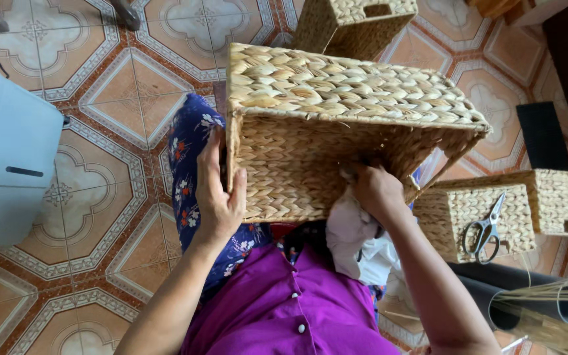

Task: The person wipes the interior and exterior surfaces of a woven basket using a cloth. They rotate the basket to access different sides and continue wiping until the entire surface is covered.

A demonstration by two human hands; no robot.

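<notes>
Patterned tile floor (119, 98), orange and cream, seen from above; the person sits over it in a purple buttoned shirt (284, 309) and blue floral trousers (189, 151).

Largest thing: the big woven basket (336, 92), resting on the lap, tipped on its side so the open mouth faces back toward the person. Its long axis runs left to right across the lap, rim edge nearest the body.

The left hand (217, 190) grips the basket's left rim corner, with the thumb on the outer wall and the fingers (210, 154) hooked over the edge, closed on the weave. The right hand (376, 190) is at the mouth's right part, fingers reaching up inside toward the inner wall, bunched on a white cloth (356, 240) that hangs down to the lap. The fingertips are partly hidden in shadow, so I cannot tell how tight the pinch is.

Key relation: the inner wall lies straight ahead of the right fingers, and the right hand is the one nearer the interior; the left only steadies the basket from the side.

White appliance (8, 151) at the floor's left edge. Second basket (353, 23) at the top edge. Two smaller baskets (547, 200) at right, with scissors (484, 230) lying on the nearer one. Dark tubes (527, 296) holding thin straw stalks at the bottom right corner.
</notes>
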